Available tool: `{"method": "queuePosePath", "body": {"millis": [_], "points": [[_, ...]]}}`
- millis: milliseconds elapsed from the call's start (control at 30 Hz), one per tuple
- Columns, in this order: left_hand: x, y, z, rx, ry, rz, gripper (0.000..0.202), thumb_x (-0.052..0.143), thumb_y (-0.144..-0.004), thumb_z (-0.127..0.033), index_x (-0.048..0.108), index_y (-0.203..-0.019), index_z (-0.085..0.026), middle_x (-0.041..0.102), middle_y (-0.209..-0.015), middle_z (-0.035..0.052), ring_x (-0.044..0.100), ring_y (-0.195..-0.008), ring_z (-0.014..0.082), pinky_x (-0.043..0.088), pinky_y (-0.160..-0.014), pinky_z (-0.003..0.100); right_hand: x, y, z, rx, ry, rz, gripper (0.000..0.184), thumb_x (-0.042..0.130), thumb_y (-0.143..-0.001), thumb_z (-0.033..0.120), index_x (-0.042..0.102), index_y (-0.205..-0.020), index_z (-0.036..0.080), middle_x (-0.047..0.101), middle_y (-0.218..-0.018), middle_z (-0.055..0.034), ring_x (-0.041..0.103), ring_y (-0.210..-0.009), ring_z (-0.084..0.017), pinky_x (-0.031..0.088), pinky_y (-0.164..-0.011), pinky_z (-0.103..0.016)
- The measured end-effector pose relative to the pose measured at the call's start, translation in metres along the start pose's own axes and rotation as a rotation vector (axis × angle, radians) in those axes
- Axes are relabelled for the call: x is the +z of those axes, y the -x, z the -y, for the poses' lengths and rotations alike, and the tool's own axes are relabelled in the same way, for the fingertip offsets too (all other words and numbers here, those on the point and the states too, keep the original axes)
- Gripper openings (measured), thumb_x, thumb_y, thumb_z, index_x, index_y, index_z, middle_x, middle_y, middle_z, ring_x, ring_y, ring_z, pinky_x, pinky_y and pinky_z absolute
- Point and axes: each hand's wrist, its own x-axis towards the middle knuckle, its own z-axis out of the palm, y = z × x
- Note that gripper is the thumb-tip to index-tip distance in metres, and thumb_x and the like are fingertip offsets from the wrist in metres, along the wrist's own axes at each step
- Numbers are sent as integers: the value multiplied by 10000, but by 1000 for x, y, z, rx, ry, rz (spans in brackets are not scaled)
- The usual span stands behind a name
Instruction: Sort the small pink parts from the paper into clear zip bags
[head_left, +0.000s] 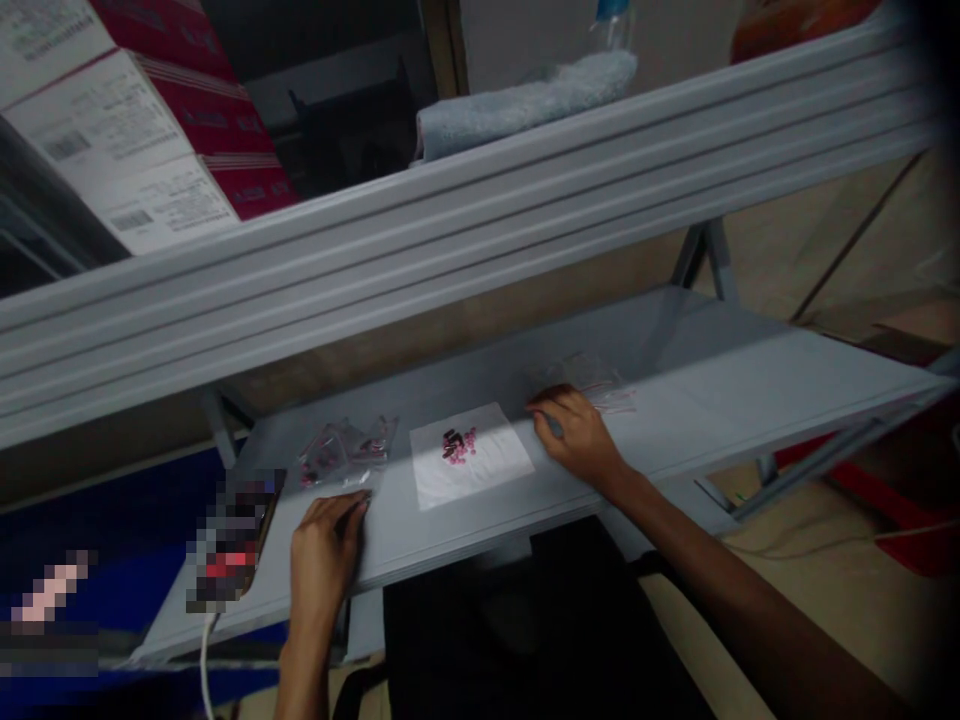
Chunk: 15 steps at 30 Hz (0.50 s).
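A white sheet of paper point(471, 462) lies on the grey work shelf point(675, 440) with a small heap of pink and dark pieces point(457, 445) on it. My left hand point(326, 545) rests at the shelf's front edge, fingers curled, just below a cluster of small clear bags with dark and pink contents point(346, 450). My right hand point(574, 430) lies to the right of the paper, fingers bent down onto the shelf beside a pile of empty clear bags point(592, 382). Whether either hand pinches anything is hidden.
A wide grey rail point(480, 230) crosses the view above the shelf. Red and white cartons point(150, 130) stand at upper left, a folded blue cloth point(525, 100) and a bottle point(611, 25) behind the rail. A blurred device with a white cable point(232, 545) sits at the shelf's left end.
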Motion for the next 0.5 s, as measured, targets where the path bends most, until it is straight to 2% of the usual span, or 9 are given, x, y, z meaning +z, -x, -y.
{"method": "queuePosePath", "body": {"millis": [67,133,233,300,400,500], "points": [[-1,1,-10,-91,128,-89,261,656,-833,-398,764,-965,-200,758,-1020,107,676,-997,296,482,-957,439,-5,0,14,-10,-58,-9,218,511,-874,116,706,-954,174,697,-885,-98,616,-903,-258,504,-849,-431],[-1,0,-23,-237,375,-134,292,701,-808,-410,750,-1007,-202,754,-1046,98,675,-1018,278,473,-972,417,-10,1,38,7,-173,-14,208,516,-890,129,702,-961,189,705,-893,-83,623,-885,-240,509,-839,-415],[3,3,-45,-421,880,-63,402,748,-779,-403,709,-1111,-180,763,-964,91,706,-905,230,502,-920,363,-13,2,85,117,-437,81,258,526,-927,182,660,-1145,206,706,-1009,-76,644,-913,-201,521,-860,-376],[8,8,-59,-462,1093,40,426,770,-768,-374,700,-1126,-154,759,-912,92,705,-822,201,512,-874,328,-13,0,111,193,-625,240,421,605,-904,261,562,-1322,223,699,-1060,-72,656,-882,-184,541,-810,-344],[13,16,-75,-476,1154,195,364,736,-815,-339,711,-1114,-134,741,-812,74,679,-768,170,501,-806,273,-13,-4,130,387,-912,408,326,615,-905,350,617,-1194,199,725,-937,-53,669,-699,-147,547,-661,-289],[15,19,-80,-465,1122,266,335,704,-845,-332,721,-1114,-134,729,-791,61,634,-701,140,480,-732,238,-15,-6,127,593,-1153,560,248,600,-911,405,616,-1008,178,741,-808,-50,659,-547,-131,481,-479,-224]]}}
